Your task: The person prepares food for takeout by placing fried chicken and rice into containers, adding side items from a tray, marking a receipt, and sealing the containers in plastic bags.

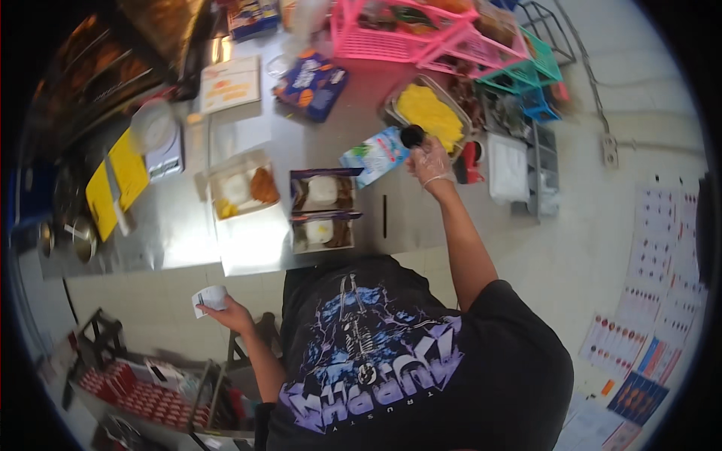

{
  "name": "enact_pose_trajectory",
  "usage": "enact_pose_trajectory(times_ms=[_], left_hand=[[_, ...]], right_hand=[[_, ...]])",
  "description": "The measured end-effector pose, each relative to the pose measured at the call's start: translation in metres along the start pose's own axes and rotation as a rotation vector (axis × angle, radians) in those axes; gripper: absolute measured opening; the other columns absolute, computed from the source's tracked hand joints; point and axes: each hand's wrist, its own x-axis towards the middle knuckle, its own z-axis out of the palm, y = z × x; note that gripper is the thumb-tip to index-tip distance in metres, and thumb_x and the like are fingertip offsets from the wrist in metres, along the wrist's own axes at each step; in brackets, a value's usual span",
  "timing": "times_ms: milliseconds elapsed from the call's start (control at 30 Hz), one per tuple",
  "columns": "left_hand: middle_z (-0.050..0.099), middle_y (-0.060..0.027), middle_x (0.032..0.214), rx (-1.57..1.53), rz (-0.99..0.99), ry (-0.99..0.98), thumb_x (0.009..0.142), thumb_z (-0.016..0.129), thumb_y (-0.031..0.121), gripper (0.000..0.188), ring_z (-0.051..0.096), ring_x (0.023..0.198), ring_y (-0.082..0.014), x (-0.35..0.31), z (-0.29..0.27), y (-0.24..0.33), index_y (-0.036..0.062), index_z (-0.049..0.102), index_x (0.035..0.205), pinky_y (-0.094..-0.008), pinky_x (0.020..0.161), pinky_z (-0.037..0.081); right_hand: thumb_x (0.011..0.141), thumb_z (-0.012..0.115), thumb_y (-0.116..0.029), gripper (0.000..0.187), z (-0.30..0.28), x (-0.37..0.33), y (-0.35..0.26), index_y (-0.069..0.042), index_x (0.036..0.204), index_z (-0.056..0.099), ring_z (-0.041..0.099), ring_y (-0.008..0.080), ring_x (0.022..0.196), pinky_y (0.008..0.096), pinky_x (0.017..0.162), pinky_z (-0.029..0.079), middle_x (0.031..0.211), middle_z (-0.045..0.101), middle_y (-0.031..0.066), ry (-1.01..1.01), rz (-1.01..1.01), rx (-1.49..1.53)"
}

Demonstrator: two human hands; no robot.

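Observation:
My left hand, bare and held off the table's front edge, grips a white paper slip with print on it. In a clear plastic glove, my right hand is closed on a black round-ended thing; its kind cannot be made out. That hand is beside a metal tray of yellow food resembling scrambled egg. Left of it lies a blue and white carton. Two open meal boxes hold white rice and dark food. Another open box holds rice, a fried brown piece and some yellow food.
A knife rests on a yellow cutting board at the left, near a scale. Pink baskets and a green basket line the back right. A white container stands right of my right hand.

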Motion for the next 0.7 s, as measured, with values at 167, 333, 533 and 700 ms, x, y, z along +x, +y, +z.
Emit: enact_pose_trajectory(times_ms=[167,333,533,700], left_hand=[[0.032,-0.0321,0.166,-0.078,0.075,-0.108,0.098,0.065,0.005,0.089,0.039,0.153,-0.0390,0.016,0.021,0.036,-0.0085,0.011,0.166,-0.0434,0.126,0.031],[0.027,-0.0343,0.167,-0.008,0.070,-0.155,0.098,0.062,0.002,0.089,0.037,0.153,-0.0402,0.016,0.028,0.073,-0.0063,0.007,0.168,-0.0441,0.126,0.030],[0.027,-0.0337,0.167,0.064,0.089,-0.112,0.098,0.061,0.004,0.089,0.037,0.154,-0.0401,0.001,0.019,0.058,-0.0074,0.007,0.167,-0.0451,0.127,0.028],[0.029,-0.0336,0.166,0.067,0.057,-0.094,0.096,0.059,0.004,0.089,0.040,0.152,-0.0409,-0.022,0.015,0.043,-0.0075,0.007,0.167,-0.0456,0.125,0.031]], right_hand=[[0.098,0.058,-0.013,0.035,-0.057,0.022,0.106,0.001,0.130,0.052,0.073,0.0479,0.098,0.0529,0.085,0.059,0.108,0.073,0.0314,0.031,0.359,-0.649],[0.098,0.057,-0.009,0.044,-0.037,0.069,0.212,-0.002,0.141,0.050,0.071,0.0453,0.111,0.0507,0.092,0.058,0.118,0.071,0.0306,-0.113,0.111,-0.914],[0.101,0.052,-0.012,0.046,-0.019,0.087,0.155,-0.001,0.145,0.045,0.070,0.0435,0.117,0.0505,0.098,0.057,0.125,0.070,0.0294,0.057,0.461,-0.542],[0.102,0.049,-0.017,0.045,-0.043,0.089,0.127,-0.002,0.144,0.045,0.073,0.0432,0.110,0.0494,0.093,0.058,0.124,0.069,0.0332,-0.270,0.334,-0.756]])
